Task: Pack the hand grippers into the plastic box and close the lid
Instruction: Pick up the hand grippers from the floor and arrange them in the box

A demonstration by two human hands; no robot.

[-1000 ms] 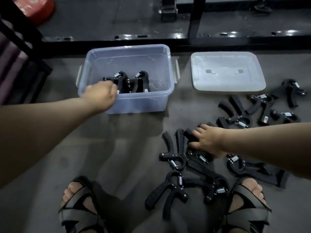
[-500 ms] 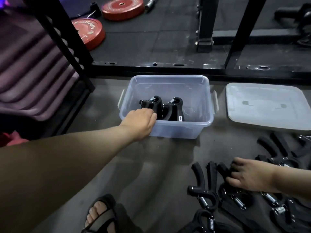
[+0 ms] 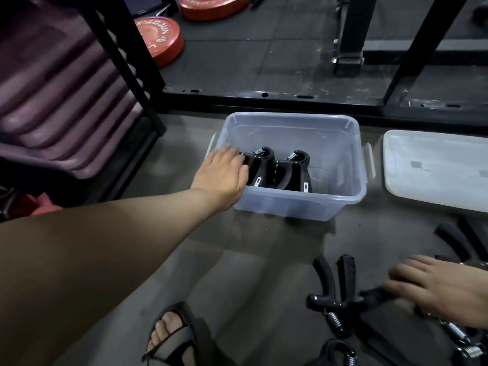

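The clear plastic box (image 3: 290, 204) stands open on the floor with two black hand grippers (image 3: 264, 167) (image 3: 293, 170) upright inside, side by side at its left. My left hand (image 3: 224, 173) reaches over the box's front left corner, fingers spread, fingertips touching the left gripper. The white lid (image 3: 435, 165) lies flat to the right of the box. At the lower right my right hand (image 3: 443, 289), blurred, closes around the handle of a black hand gripper (image 3: 372, 294) on the floor. Another gripper (image 3: 332, 291) lies just left of it, with several more around, partly cut off by the frame edge.
A black rack frame (image 3: 264, 97) runs along the floor behind the box, and a slanted post (image 3: 126, 62) rises at the left. Stacked purple mats (image 3: 52, 101) fill the left side. Red weight plates (image 3: 158, 38) lie beyond. My sandalled foot (image 3: 171, 336) is at the bottom.
The view has swung up and left. My left hand has opened from a curled shape and reached over the box rim. My right hand has shifted on the floor grippers and is blurred.
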